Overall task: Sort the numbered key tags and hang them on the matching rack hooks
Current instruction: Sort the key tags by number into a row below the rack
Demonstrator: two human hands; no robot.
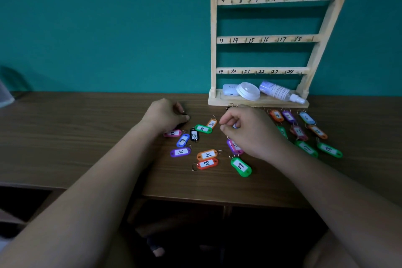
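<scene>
Loosely scattered on the brown table (87, 137), the key tags lie in two groups in front of the rack (214, 50). Toward the left are the green 19 tag (241, 166), the red 23 tag (207, 163), an orange tag (207, 154) and a black tag (194, 135). Toward the right, the green 18 tag (329, 149) lies just beside the green 17 tag (306, 148).

The left hand (167, 115) is curled low over the table above a pink tag (173, 133), with something dark at its fingertips; I cannot tell whether it is gripped. The right hand (245, 130) is curled too, thumb and forefinger close together, and I cannot tell whether it holds anything.

On the rack's base sit a white case (230, 89), a white lid (248, 91) and a spray bottle (280, 91).
</scene>
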